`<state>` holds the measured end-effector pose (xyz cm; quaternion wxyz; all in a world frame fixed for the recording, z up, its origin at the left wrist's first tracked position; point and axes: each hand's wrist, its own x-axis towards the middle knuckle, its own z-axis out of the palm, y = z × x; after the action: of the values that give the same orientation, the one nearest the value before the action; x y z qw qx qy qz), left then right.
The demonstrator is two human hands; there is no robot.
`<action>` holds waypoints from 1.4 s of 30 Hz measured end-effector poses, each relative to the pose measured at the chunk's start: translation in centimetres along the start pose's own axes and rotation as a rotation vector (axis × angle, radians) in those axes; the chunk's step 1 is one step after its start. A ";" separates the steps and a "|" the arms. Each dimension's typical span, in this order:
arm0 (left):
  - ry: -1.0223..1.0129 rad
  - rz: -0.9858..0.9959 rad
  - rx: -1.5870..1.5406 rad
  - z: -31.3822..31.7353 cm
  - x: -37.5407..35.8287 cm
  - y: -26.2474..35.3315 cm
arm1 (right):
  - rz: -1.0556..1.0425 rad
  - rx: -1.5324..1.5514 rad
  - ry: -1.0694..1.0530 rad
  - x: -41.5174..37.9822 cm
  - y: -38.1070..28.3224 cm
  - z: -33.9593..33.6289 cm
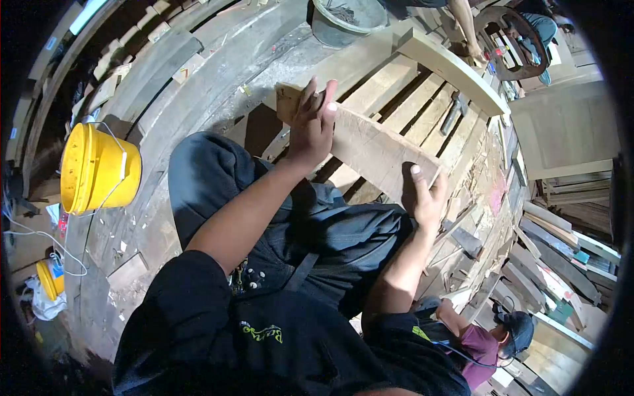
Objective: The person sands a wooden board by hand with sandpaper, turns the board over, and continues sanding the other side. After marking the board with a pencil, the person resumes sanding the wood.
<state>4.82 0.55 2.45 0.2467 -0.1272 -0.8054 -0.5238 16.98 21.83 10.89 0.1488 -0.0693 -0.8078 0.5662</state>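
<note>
A flat wooden board (pixel 376 146) slants across my lap, its far left end (pixel 286 102) showing past my left hand. My left hand (pixel 312 132) is closed at that end, with a folded reddish strip, like sandpaper (pixel 329 91), between thumb and fingers. How firmly this hand also bears on the board is hidden. At the board's right end, my right hand (pixel 426 198) grips it, thumb on the near face and fingers around the end. Beyond the board lies a slatted wooden frame (pixel 406 89), and a hammer (pixel 454 112) rests on its slats.
A yellow bucket (pixel 99 168) stands at left, a grey bucket (pixel 343 23) at the top. Wood offcuts (pixel 548 264) pile up at right. One co-worker (pixel 485 350) sits at lower right; another person's hand (pixel 475 53) reaches near the frame's far end. Shavings litter the floor.
</note>
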 end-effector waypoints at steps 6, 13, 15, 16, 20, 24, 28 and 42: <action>-0.022 -0.028 -0.138 0.0 -0.6 0.8 | 0.009 -0.012 -0.001 -0.4 -0.1 0.1; -0.031 -0.433 -0.535 0.5 -0.4 0.8 | 0.036 -0.038 0.019 -0.4 -0.2 0.0; 0.047 -0.667 -0.651 -0.1 0.2 1.1 | 0.076 0.007 0.029 -0.4 0.0 0.0; 0.048 -0.664 -0.652 -0.3 0.1 1.3 | 0.072 0.007 0.029 -0.4 0.2 0.0; 0.116 -0.758 -0.628 0.0 0.4 1.2 | 0.071 0.004 0.011 -0.1 1.1 -0.7; 0.121 -0.584 -0.633 -0.2 0.1 0.5 | 0.127 0.042 0.018 -0.3 1.1 -0.4; 0.122 -0.509 -0.648 -0.2 0.6 0.4 | 0.102 -0.031 0.019 -0.3 0.6 -0.5; -0.085 -0.152 -0.291 -0.5 0.3 0.8 | 0.074 -0.007 -0.027 -0.5 0.0 0.1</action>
<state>5.05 0.42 3.44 0.1511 -0.1225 -0.7380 -0.6461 17.46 21.63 10.77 0.1164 -0.0919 -0.8085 0.5696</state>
